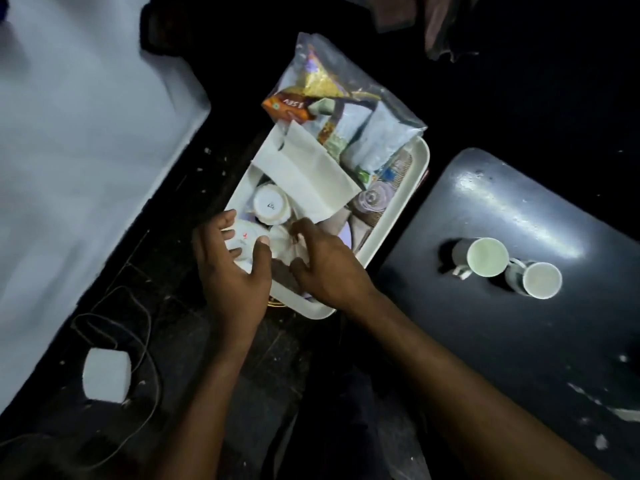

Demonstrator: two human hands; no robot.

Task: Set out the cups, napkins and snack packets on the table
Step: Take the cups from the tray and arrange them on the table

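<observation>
Both hands work inside the near end of a cream tray (412,188) that sits on the dark floor. Left hand (232,268): fingers spread and curled round a white cup (242,242) lying on its side, thumb pressed against its far flank. Right hand (325,265): fingers bent down onto a crumpled white napkin (282,244) just beside that cup; whether it is actually pinching the paper, cannot tell, fingertips are hidden.

Tray contents, near to far: a second white cup (270,204) lying tipped with its base toward the camera, touching the first; a flat folded napkin (304,171) laid diagonally across the middle, partly over the cups; a clear glass (372,199) by the right wall. A clear plastic bag (346,109) of snack packets overhangs the far end, with an orange packet (285,109) and a gold one (318,83) showing on top.

To the right of the tray, a dark round-cornered surface (519,341). Two mugs (485,261) stand upright on it, touching each other, mouths up, pale insides.

Left of the tray: a white charger block (106,377) with its thin cable looping over the floor, near a large pale sheet-like area (69,150), blurred.
</observation>
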